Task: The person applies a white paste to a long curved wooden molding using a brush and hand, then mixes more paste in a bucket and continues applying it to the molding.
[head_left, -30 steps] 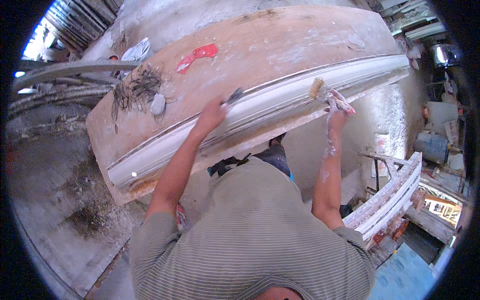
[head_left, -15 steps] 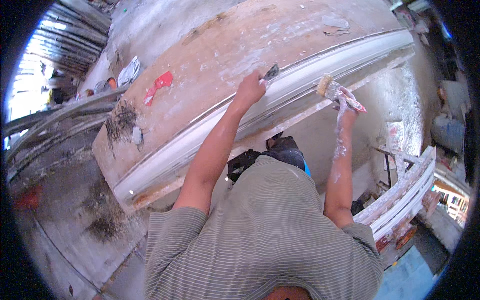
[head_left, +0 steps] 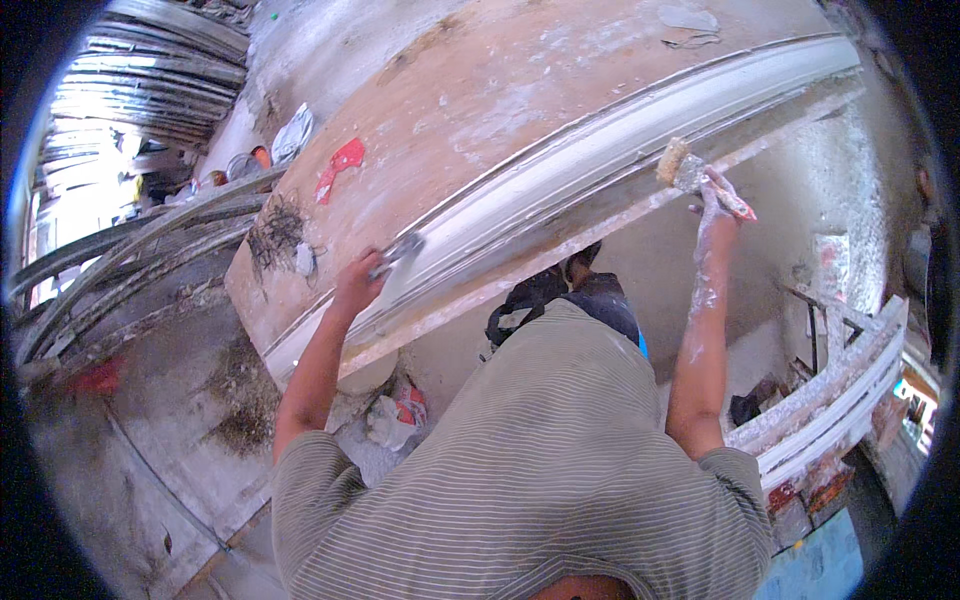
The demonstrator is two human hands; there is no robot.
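Observation:
A long white plaster moulding (head_left: 560, 165) runs slantwise along the near edge of a worn brown table (head_left: 430, 130). My left hand (head_left: 358, 282) is closed round a scraper (head_left: 402, 250), its blade blurred over the moulding's left part. Whether the blade touches the plaster I cannot tell. In my right hand (head_left: 718, 205) is a wide paintbrush (head_left: 684, 168), its pale bristles pointing up and left, close to the table's near edge. White plaster smears cover that hand and forearm.
Red scrap (head_left: 342, 168) and a clump of dark fibres (head_left: 277, 236) lie on the tabletop. Long curved strips (head_left: 150, 225) stand at left. White moulding lengths (head_left: 830, 385) rest on a stand at right. A bag (head_left: 392, 418) sits below the table.
My left hand with the scraper has swept left and nearer along the moulding. My right hand keeps the brush, almost unmoved over the table edge; the whole view has shifted slightly.

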